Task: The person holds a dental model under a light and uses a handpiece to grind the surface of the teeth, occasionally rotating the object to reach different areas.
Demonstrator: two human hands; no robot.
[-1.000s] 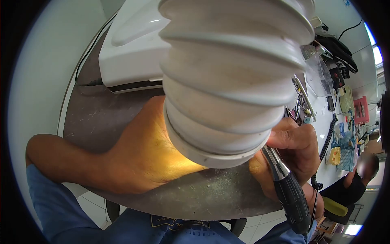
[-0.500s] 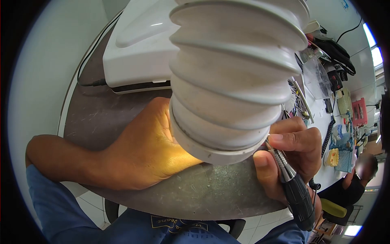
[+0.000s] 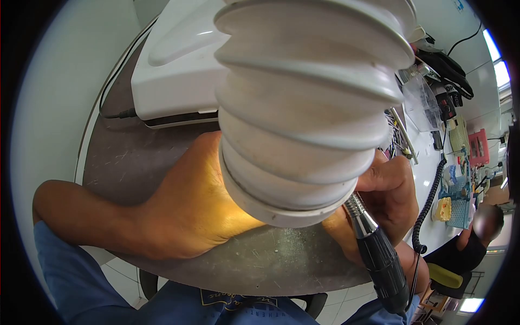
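Note:
A ribbed white hose [image 3: 303, 108] with a round rim hangs over the middle of the view and covers the space between my hands. My left hand [image 3: 203, 203] reaches in under the rim from the left, lit yellow; its fingers are hidden behind the hose. On the right, my right hand [image 3: 382, 203] is closed around a black and silver handpiece [image 3: 379, 260], whose cord runs off its lower end. The handpiece's tip is out of sight behind the rim. Pale dust [image 3: 292, 249] lies on the grey tabletop [image 3: 238, 265] below.
A white machine [image 3: 179, 81] with a black cable stands at the back left. To the right are metal tools [image 3: 398, 138], a clear bin [image 3: 421, 103], a coiled cord [image 3: 424, 216], a blue basket [image 3: 459, 212] and a yellow dental model [image 3: 444, 208]. Another person [image 3: 466, 246] sits at far right.
My right hand and the handpiece have moved left, so the fingertips and tip now pass behind the hose rim. In view, the hose has shifted slightly left and down.

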